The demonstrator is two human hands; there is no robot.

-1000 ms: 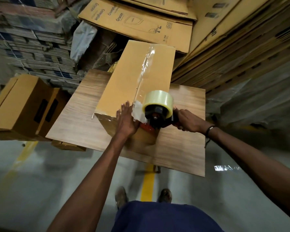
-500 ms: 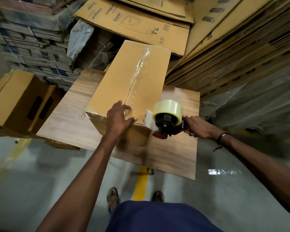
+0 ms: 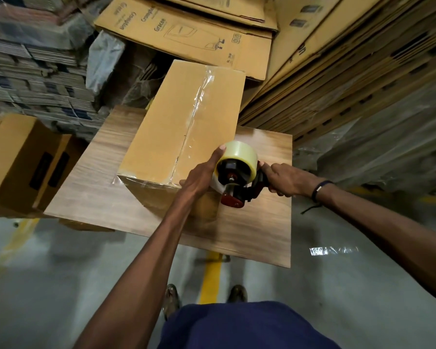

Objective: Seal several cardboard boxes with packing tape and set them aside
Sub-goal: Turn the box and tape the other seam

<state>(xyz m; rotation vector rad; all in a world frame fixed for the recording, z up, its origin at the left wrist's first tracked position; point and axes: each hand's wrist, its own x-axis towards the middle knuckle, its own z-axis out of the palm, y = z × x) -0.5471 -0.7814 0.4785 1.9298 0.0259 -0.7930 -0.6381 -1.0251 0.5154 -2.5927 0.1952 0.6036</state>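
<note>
Head view looks down on a cardboard box (image 3: 184, 127) lying long-ways on a wooden table (image 3: 91, 187), with clear packing tape (image 3: 199, 102) already run along its top centre seam from the far end to the near edge. The right hand (image 3: 282, 181) has its grip clamped round the handle of the tape dispenser (image 3: 237, 177), which sits at the box's near right corner, just left of that grip. The left hand (image 3: 202, 176) reaches in from the other side, its fingers laid straight against the tape roll and the near edge of the box; whether it presses the tape end or steadies the roll I cannot tell. The top seam looks done; judging from that, what remains on this box is cutting or smoothing the tape end down the near face, then moving it off. Well left of the grips, beyond the table's edge, other cardboard boxes (image 3: 18, 159) sit low, possibly ones set aside already. Flattened cartons (image 3: 186, 34) lean behind.
</note>
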